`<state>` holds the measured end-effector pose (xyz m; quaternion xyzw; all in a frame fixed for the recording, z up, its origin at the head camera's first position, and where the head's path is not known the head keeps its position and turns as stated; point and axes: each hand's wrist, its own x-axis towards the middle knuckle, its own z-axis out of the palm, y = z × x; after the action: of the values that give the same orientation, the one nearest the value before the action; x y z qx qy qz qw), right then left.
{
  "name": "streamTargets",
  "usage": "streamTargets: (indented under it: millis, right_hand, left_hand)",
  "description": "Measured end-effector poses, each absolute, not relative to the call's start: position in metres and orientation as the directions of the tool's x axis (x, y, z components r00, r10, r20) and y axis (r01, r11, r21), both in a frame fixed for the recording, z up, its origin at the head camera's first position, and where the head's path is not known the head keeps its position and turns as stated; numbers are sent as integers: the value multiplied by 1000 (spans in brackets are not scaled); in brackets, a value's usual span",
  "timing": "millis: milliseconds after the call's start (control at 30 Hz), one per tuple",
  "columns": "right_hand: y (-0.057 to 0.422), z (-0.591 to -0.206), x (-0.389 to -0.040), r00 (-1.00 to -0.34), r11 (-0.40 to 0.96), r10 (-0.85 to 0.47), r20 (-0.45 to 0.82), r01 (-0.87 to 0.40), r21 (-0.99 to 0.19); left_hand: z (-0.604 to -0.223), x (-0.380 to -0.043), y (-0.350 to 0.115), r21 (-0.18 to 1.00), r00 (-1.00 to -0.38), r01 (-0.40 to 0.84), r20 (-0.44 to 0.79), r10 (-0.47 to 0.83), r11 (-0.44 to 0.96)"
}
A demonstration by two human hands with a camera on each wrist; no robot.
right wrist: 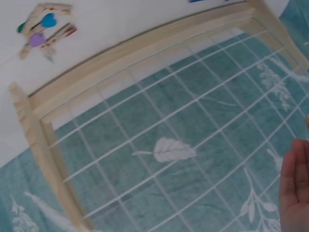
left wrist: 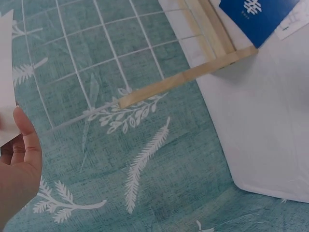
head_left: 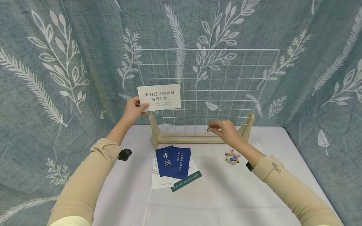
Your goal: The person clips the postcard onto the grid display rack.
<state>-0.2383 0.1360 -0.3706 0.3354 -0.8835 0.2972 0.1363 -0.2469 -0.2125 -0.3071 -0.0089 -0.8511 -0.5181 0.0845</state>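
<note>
My left hand (head_left: 133, 110) pinches a white card (head_left: 161, 101) with Chinese lettering by its lower left corner, thumb in front. The card overlaps the left side of a white wire grid (head_left: 209, 49) in the head view. In the left wrist view only the card's edge (left wrist: 6, 72) shows. Low before the grid's right half, my right hand (head_left: 225, 129) pinches a small clothespin (head_left: 209, 128); a green bit shows and the fingers hide most of it. At the right wrist view's edge, part of the hand (right wrist: 295, 188) shows.
The grid stands in a wooden base (head_left: 192, 139) on a white-covered table (head_left: 212, 194). Before it lie overlapping blue cards (head_left: 181, 161), white cards (head_left: 162, 183) and a green strip (head_left: 186, 181). Small wooden clothespins (head_left: 232, 157) with coloured hearts are piled at right. A patterned curtain (head_left: 93, 37) hangs behind.
</note>
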Motion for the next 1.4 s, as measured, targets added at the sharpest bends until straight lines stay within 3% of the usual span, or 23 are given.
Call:
streamTargets:
  millis: [167, 967, 1400]
  right_hand:
    - [128, -362, -240, -762, 561, -495, 417, -647, -516]
    - [102, -299, -271, -723, 515, -481, 495, -690, -509]
    - [84, -245, -288, -774, 515, -383, 505, -632, -579]
  left_hand:
    - [-298, -255, -211, 887, -982, 115, 170, -83, 447]
    - [-267, -269, -205, 881, -975, 94, 176, -136, 463]
    - [-253, -277, -198, 865, -972, 111, 197, -129, 489]
